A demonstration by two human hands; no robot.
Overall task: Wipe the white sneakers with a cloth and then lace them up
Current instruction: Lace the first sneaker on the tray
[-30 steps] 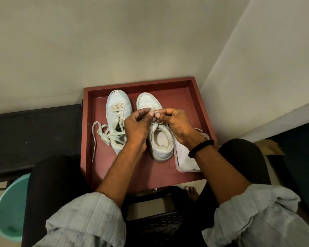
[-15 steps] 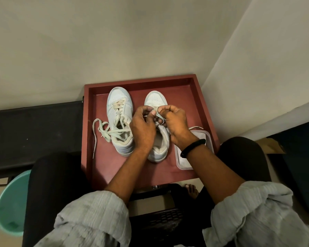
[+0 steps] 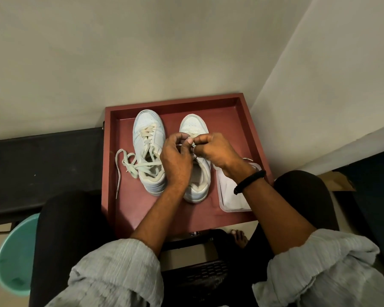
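Two white sneakers stand toes-away in a dark red tray (image 3: 251, 129). The left sneaker (image 3: 149, 138) is laced, and its loose lace ends (image 3: 122, 165) trail onto the tray floor. Over the tongue of the right sneaker (image 3: 193, 125), my left hand (image 3: 175, 160) and my right hand (image 3: 215, 151) meet, fingers pinched on that shoe's pale lace. My hands hide most of that lace and the eyelets. A white cloth (image 3: 228, 196) lies in a clear shallow container (image 3: 222, 204) to the right of the sneakers, partly under my right wrist.
The tray sits against a plain wall corner. A black surface (image 3: 42, 165) runs along its left side. A teal bucket (image 3: 13, 253) stands at the lower left by my knee. A dark crate (image 3: 204, 275) and a bare foot (image 3: 239, 238) are below the tray, with a cardboard piece (image 3: 339, 180) at right.
Both hands stay pinched on the right sneaker's lace, shifting slightly as the fingers work it. The camera view has shifted a little; the sneakers and tray have not moved.
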